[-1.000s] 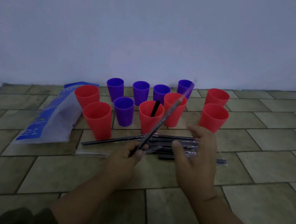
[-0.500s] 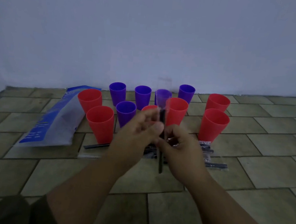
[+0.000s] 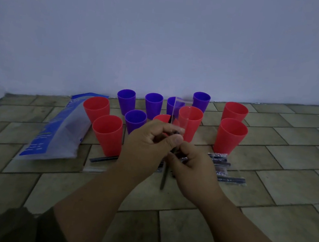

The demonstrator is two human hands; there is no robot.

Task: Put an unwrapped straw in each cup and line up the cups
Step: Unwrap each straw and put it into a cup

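Note:
Several red cups [image 3: 231, 137] and purple cups [image 3: 126, 101] stand in a loose cluster on the tiled floor by the wall. Both my hands meet in front of them around one black straw [image 3: 164, 177] held upright. My left hand [image 3: 148, 147] pinches the clear wrapper [image 3: 180, 113], which sticks up empty above my fingers. My right hand [image 3: 191, 166] grips the straw just below. A pile of wrapped straws [image 3: 226, 170] lies on the floor behind my hands. The red cup [image 3: 162, 118] behind my left hand is mostly hidden.
A blue and white plastic bag [image 3: 56, 130] lies on the floor at the left, beside the red cups. One loose wrapped straw [image 3: 103, 158] pokes out left of my left hand. The white wall rises right behind the cups.
My left hand lifted the straw from a slant to upright, and my right hand closed on it. The clear wrapper now stands taller above my left fingers.

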